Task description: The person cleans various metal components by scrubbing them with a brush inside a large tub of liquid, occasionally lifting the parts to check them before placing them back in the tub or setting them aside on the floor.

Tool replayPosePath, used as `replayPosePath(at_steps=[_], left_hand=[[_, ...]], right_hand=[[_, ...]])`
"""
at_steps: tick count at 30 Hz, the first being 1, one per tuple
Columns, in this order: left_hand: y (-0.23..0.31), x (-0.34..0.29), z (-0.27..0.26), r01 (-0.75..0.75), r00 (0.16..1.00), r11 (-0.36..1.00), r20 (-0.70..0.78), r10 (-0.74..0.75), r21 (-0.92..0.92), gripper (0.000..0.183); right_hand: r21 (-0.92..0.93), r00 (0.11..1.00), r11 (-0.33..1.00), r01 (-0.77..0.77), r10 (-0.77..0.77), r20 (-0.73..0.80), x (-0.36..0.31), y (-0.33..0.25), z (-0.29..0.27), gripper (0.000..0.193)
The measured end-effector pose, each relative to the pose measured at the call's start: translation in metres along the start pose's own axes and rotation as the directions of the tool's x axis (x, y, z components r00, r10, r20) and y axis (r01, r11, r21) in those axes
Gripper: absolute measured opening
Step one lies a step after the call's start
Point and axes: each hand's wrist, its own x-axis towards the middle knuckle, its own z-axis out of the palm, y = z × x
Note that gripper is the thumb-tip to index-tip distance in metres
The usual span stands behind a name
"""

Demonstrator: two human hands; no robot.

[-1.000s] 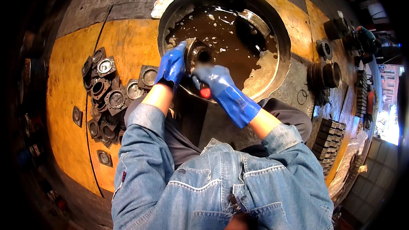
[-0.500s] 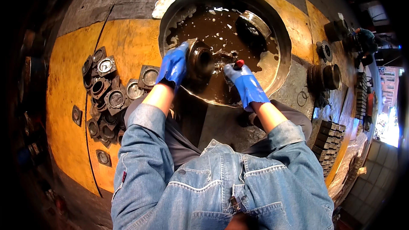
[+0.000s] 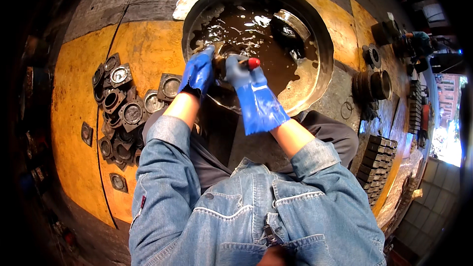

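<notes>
Workshop for metal parts: round basin of murky brown liquid on the floor; heap of grimy square parts with round centres on scuffed, stained yellow flooring; to the right, dark blocks in stacked rows and a dark metal cylinder; farther off, second person near more dark metal pieces; bright opening to the outdoors at far right, reddish building beyond

Dark blocks stacked at right; ribbed cylinder beyond; thin rings lying near cylinder.
</notes>
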Motion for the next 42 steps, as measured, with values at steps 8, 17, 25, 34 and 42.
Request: replayPosePath(at_steps=[8,17,25,34,42], left_hand=[[-0.03,0.007,-0.007,-0.386,0.905,0.734,0.074,0.419,0.558,0.046],[0.02,-0.014,-0.007,-0.203,0.979,0.816,0.092,0.183,0.541,0.039],[-0.01,0.004,-0.005,-0.269,0.961,0.838,0.077,0.265,0.474,0.038],[-0.004,-0.003,-0.004,-0.245,0.952,0.765,0.0,0.305,0.595,0.029],[-0.01,0.004,0.003,-0.342,0.909,0.664,0.055,0.413,0.664,0.045]], right_hand=[[-0.447,0.918,0.894,0.015,-0.189,-0.348,-0.025,0.021,-0.014,0.043],[-0.963,0.879,-0.128,-0.237,-0.449,-0.157,-0.046,-0.009,-0.051,0.029],[-0.999,0.967,0.021,-0.049,-0.25,-0.053,-0.003,-0.097,0.058,0.029],[-0.98,0.983,-0.113,-0.163,-0.105,-0.151,0.063,-0.105,0.074,0.037],[-0.651,0.763,0.702,-0.289,-0.242,-0.6,0.008,-0.087,-0.032,0.033]])
